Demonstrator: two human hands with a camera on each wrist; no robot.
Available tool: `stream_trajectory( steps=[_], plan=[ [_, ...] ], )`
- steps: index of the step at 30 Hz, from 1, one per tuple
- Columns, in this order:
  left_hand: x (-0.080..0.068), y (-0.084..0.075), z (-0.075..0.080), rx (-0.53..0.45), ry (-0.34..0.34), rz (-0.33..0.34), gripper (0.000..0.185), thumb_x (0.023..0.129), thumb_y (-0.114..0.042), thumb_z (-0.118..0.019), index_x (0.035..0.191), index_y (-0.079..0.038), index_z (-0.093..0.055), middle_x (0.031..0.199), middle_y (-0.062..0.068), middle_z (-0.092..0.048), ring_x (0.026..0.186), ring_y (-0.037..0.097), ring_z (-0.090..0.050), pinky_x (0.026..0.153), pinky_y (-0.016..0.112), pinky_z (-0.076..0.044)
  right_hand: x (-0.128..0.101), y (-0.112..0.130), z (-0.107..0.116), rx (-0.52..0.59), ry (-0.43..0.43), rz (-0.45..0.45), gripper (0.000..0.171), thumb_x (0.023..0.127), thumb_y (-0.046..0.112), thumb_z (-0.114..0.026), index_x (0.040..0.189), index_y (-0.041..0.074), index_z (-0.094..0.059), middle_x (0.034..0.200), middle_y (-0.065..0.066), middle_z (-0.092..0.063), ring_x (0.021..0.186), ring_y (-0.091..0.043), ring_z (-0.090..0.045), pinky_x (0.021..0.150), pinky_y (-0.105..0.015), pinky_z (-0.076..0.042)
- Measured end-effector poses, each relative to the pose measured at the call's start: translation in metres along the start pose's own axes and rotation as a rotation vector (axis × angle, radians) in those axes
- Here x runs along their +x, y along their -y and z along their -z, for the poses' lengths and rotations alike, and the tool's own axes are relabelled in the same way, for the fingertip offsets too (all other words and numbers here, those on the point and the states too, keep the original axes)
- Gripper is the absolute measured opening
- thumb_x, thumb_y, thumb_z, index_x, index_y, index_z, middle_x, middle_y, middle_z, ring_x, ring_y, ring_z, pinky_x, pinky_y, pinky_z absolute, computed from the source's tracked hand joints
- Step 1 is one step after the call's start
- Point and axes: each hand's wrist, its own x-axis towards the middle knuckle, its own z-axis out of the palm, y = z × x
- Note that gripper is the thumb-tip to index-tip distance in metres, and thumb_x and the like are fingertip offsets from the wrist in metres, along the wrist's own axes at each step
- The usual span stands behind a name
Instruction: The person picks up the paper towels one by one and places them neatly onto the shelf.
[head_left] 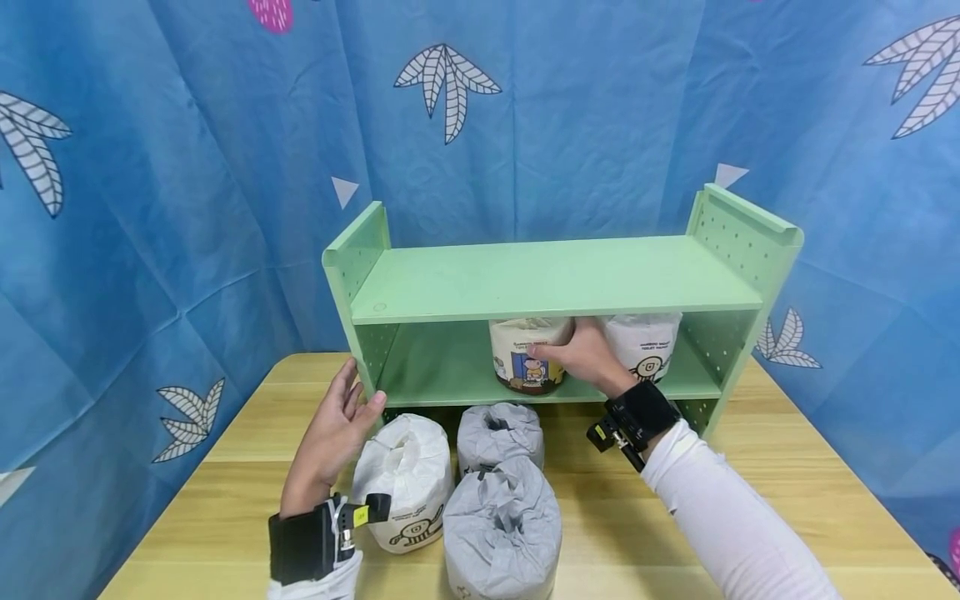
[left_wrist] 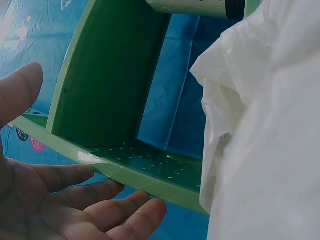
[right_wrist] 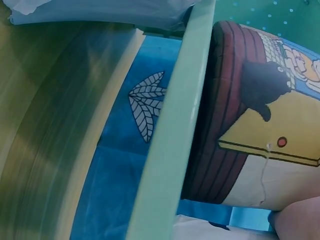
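On the lower board of a green shelf [head_left: 555, 271] stands a toilet paper roll [head_left: 513, 340] in a cream wrapper with a cartoon picture. My right hand [head_left: 588, 354] grips its right side, the thumb across the front; the remaining fingers are hidden behind it. The right wrist view shows the roll's printed wrapper [right_wrist: 280, 125] up close, just behind the board's front edge. At the shelf's left side panel, my left hand [head_left: 337, 433] has its fingers extended along the outer edge and holds nothing. To the right of the gripped roll stands a white-wrapped roll [head_left: 645, 337].
In front of the shelf, on the wooden table [head_left: 622, 517], stand a white-wrapped roll [head_left: 401, 467] and two grey-wrapped ones, the nearer grey roll [head_left: 502, 542] before the farther grey roll [head_left: 487, 437]. A blue patterned curtain [head_left: 525, 142] hangs behind.
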Motion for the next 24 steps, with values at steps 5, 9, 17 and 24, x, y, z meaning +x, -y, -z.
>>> stream_trajectory(
  steps=[5,9,17,24],
  plan=[
    [-0.0008,-0.0004,0.0003,0.002,-0.002,0.011,0.089,0.098,-0.037,-0.056,0.156,-0.014,0.008,0.162,0.008,0.008,0.146,0.031,-0.002,0.117,0.046,-0.012,-0.0001,0.0032,-0.0005,-0.021,0.008,0.002,0.086,0.076,0.024,-0.084,0.144,0.005,-0.034,0.14,-0.017,-0.041,0.128,-0.033,-0.041,0.107,-0.049,-0.035],
    [-0.0008,-0.0015,0.0005,-0.006,0.001,0.015,0.085,0.1,-0.032,-0.054,0.156,-0.016,0.008,0.162,0.006,0.008,0.147,0.03,-0.002,0.117,0.045,-0.012,0.0003,0.0052,-0.0009,-0.028,0.007,-0.018,0.086,0.077,0.023,-0.082,0.145,0.005,-0.033,0.144,-0.018,-0.039,0.131,-0.035,-0.039,0.109,-0.05,-0.033],
    [-0.0008,-0.0021,-0.0001,-0.009,-0.001,0.012,0.083,0.101,-0.027,-0.053,0.156,-0.015,0.009,0.161,0.007,0.009,0.147,0.03,-0.002,0.117,0.045,-0.012,0.0005,0.0071,-0.0024,-0.067,-0.015,-0.041,0.086,0.077,0.024,-0.083,0.145,0.005,-0.035,0.147,-0.017,-0.037,0.136,-0.034,-0.033,0.112,-0.05,-0.027],
    [-0.0007,-0.0008,-0.0001,0.006,-0.001,0.024,0.089,0.098,-0.037,-0.056,0.156,-0.014,0.008,0.162,0.007,0.008,0.147,0.03,-0.003,0.117,0.045,-0.013,-0.0038,0.0068,-0.0034,-0.083,-0.025,-0.033,0.084,0.08,0.027,-0.08,0.146,0.003,-0.034,0.146,-0.017,-0.039,0.135,-0.033,-0.035,0.111,-0.048,-0.031]
  ],
)
